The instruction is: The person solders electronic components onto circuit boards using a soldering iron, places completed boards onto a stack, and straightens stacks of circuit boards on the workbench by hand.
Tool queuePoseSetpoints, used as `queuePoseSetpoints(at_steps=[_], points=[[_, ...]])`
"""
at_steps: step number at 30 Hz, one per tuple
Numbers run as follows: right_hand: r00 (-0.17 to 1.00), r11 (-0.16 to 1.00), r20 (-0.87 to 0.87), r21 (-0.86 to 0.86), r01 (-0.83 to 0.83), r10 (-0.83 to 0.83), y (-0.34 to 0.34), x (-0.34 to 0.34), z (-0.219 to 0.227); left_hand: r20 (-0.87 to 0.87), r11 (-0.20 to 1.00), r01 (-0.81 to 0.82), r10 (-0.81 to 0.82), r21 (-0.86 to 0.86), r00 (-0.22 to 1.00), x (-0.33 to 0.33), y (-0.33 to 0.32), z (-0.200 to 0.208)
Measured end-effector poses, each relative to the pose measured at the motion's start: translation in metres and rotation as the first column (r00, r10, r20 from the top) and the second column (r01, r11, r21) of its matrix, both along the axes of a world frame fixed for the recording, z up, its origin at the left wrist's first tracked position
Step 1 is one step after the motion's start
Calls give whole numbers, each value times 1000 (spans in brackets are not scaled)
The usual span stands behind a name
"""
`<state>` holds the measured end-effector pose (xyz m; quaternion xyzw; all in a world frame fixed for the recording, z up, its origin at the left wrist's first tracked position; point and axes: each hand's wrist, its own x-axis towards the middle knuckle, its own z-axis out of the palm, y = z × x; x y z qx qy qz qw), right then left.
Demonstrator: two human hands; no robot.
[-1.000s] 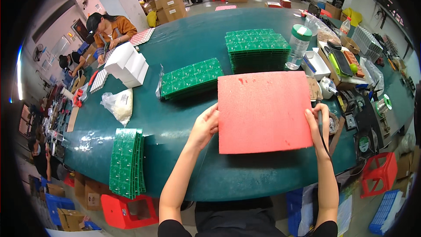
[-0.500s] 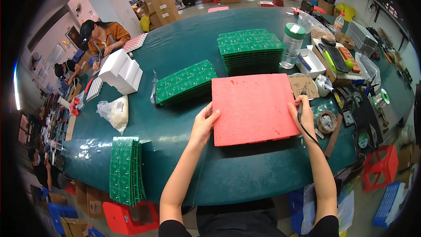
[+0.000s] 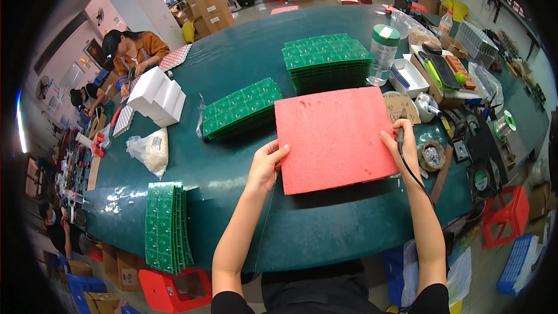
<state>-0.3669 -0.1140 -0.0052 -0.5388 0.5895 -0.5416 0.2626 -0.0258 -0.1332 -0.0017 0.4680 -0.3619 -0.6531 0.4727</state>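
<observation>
Both forearms come up from the lower edge, and between them lies the red pad point(image 3: 336, 138), flat on the green table point(image 3: 325, 227), its near edge close to the person. The left hand point(image 3: 266, 166) pinches the pad's near-left corner, thumb on top and fingers curled under, so that grip is closed on the pad. The right hand point(image 3: 404, 150) presses on the pad's right edge, and a thin black tool point(image 3: 400, 131) stands up between its fingers, its cord trailing back along the forearm; how tightly that hand pinches the pad itself cannot be told. The pad's long axis runs left to right, tilted slightly, its far-right corner furthest away. It spans the gap between the hands, neither one nearer than the other. Beyond its left edge, just apart, sits a low stack of green boards point(image 3: 239, 107); further back, a taller stack point(image 3: 326, 61).
</observation>
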Motion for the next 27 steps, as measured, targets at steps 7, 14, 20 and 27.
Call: queuePoseSetpoints(at_steps=[7,14,20,27], points=[[868,982,467,-2,-188,167,50,-20,49,-122,989,141,-145,-45,982,18,38,39],[727,766,282,-50,-641,626,115,-39,63,458,555,467,-168,-688,873,47,80,34],[538,660,-477,127,-740,695,129,-51,10,702,52,723,296,-689,648,49,104,-7],[376,587,-707,68,-807,599,132,-48,4,837,34,854,226,-519,499,57,117,-3]])
